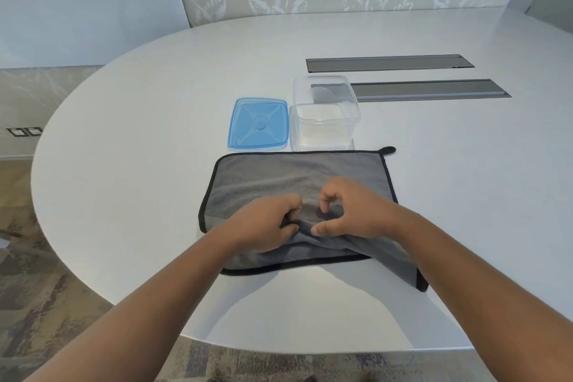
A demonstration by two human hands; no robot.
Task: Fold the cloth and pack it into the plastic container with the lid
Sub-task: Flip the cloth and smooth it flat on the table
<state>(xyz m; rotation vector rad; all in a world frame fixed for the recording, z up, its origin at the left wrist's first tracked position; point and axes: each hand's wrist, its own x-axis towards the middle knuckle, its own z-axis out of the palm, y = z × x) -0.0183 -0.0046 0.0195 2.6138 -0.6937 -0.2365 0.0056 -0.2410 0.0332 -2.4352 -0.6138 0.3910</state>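
Observation:
A grey cloth [291,177] with black edging lies spread on the white table [148,139], its near edge bunched and lifted. My left hand [266,223] pinches a fold of the cloth near its middle. My right hand [350,211] is close beside it, thumb and fingers curled on the same raised fold. Just beyond the cloth stands the clear plastic container [325,115], upright and with nothing in it. The blue lid [259,124] lies flat to the left of the container. The cloth's near right corner [420,282] trails toward the table's front.
Two long grey slots [390,63] [431,90] are set into the tabletop behind and right of the container. The table's curved edge runs close on the left and in front, with patterned carpet [37,273] below. A patterned wall stands beyond.

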